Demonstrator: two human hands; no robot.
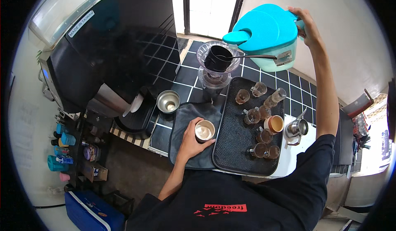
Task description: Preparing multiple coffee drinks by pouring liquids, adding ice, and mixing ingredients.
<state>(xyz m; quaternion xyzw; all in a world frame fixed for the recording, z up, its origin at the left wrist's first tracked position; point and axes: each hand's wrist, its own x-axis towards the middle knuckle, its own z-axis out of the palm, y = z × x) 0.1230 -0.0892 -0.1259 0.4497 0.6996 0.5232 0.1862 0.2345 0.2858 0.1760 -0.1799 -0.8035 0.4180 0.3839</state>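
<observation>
My right hand [304, 24] is closed round the handle of a large pitcher [270, 28] with a turquoise lid and pale translucent body. It is raised at the far right, its spout end toward a clear ribbed funnel [201, 57]. In that funnel sits a black cup-shaped thing [218, 59] with a long thin handle sticking out to the right; whether liquid flows is too unclear to tell. Near me, my left hand [192, 142] wraps round a small cup [205, 131], pale inside, over a dark grey cloth [181, 125].
A black tray [235, 148] holds several small glass cups [264, 136] and an orange-and-white cup [274, 124]. To its right stands a metal moka pot [298, 128]. A steel bowl [168, 101] is left of the cloth, beside a big black machine [119, 37].
</observation>
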